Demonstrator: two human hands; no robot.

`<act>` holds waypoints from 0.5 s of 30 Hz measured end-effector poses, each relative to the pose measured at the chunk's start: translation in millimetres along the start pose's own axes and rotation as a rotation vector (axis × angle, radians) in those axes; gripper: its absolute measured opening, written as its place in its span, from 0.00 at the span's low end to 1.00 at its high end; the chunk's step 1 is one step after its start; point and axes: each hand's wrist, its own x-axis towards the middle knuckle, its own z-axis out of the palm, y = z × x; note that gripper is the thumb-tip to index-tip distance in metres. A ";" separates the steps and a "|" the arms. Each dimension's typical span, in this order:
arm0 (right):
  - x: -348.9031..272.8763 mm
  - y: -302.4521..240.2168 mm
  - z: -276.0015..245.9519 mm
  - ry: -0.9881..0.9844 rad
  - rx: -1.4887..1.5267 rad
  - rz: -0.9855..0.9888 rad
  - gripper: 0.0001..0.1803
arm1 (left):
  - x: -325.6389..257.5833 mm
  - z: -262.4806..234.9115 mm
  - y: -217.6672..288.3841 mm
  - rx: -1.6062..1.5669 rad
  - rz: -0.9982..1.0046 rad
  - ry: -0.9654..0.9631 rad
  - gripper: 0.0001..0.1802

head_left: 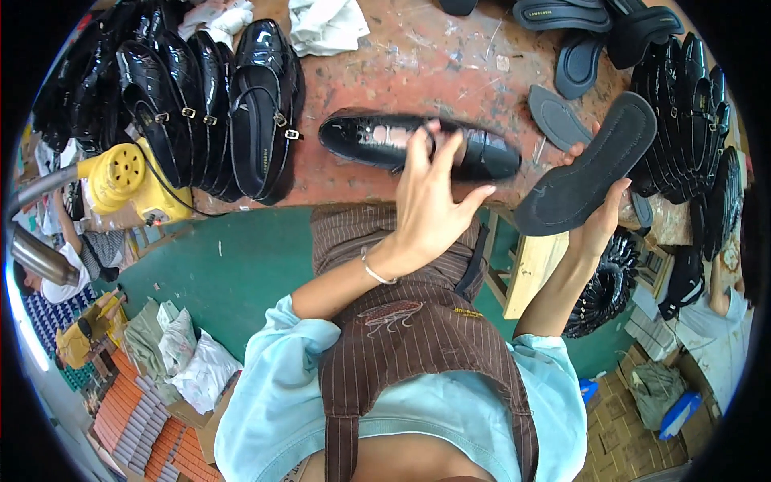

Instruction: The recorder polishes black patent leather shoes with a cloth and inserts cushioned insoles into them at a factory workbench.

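Insole (590, 165) — right fingers (598, 221) gripping it.

Scuffed red workbench (450, 72), black shoes (217, 112), insoles (556, 119)

Left hand (430, 201) raised with fingers spread and slightly curled, bracelet at the wrist, forearm bare; right hand (598, 213) lifted to the side, fingers and thumb closed in a grip.
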 end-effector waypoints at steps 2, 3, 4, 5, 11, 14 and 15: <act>-7.1 -5.1 17.1 0.144 -0.522 -0.075 0.34 | 3.4 -4.5 -0.4 0.143 0.059 -0.084 0.41; -14.6 -9.9 14.9 0.140 -0.706 -0.069 0.30 | 10.5 -21.8 -2.0 0.231 0.121 -0.201 0.41; -16.0 -14.0 18.0 0.073 -1.035 -0.179 0.28 | 15.1 -34.2 -14.8 0.361 0.236 -0.206 0.38; -14.5 -18.2 23.6 -0.010 -1.354 -0.288 0.26 | 21.9 -49.6 -22.2 0.446 0.205 -0.203 0.34; 1.5 6.2 53.5 -0.358 -1.750 -0.405 0.17 | 26.5 -97.3 -100.8 0.309 0.333 -0.255 0.12; 14.6 30.7 56.1 -0.516 -1.619 -0.409 0.15 | -1.5 -97.8 -109.7 0.149 0.243 -0.212 0.16; 20.1 40.9 62.3 -0.561 -1.568 -0.417 0.15 | -5.0 -97.3 -116.4 0.107 0.212 -0.133 0.19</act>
